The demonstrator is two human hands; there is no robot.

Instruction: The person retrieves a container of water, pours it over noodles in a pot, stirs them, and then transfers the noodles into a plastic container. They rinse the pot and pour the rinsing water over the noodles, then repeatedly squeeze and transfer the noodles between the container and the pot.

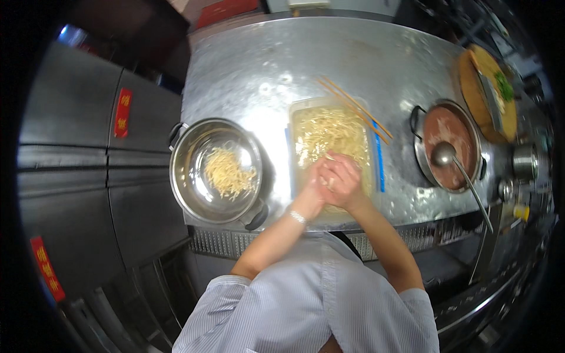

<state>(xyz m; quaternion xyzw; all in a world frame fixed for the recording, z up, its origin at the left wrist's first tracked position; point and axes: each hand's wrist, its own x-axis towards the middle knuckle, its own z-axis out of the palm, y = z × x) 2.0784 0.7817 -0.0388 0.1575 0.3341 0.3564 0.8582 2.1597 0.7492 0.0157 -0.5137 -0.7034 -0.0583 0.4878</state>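
Note:
My left hand, with a banded bracelet at its wrist, and my right hand are pressed together over a clear plastic tub. Pale shreds show between the fingers of both hands; how much they enclose is hidden. In the tub, a mass of pale yellow shreds lies in cloudy liquid. To the left of the tub stands a steel pot with black handles. A loose heap of similar shreds rests on the pot's bottom.
A pair of chopsticks leans across the tub's right rim. A ladle rests in a pot of reddish-brown liquid on the steel table. Behind that pot, a cleaver and chopped greens lie on a round chopping board.

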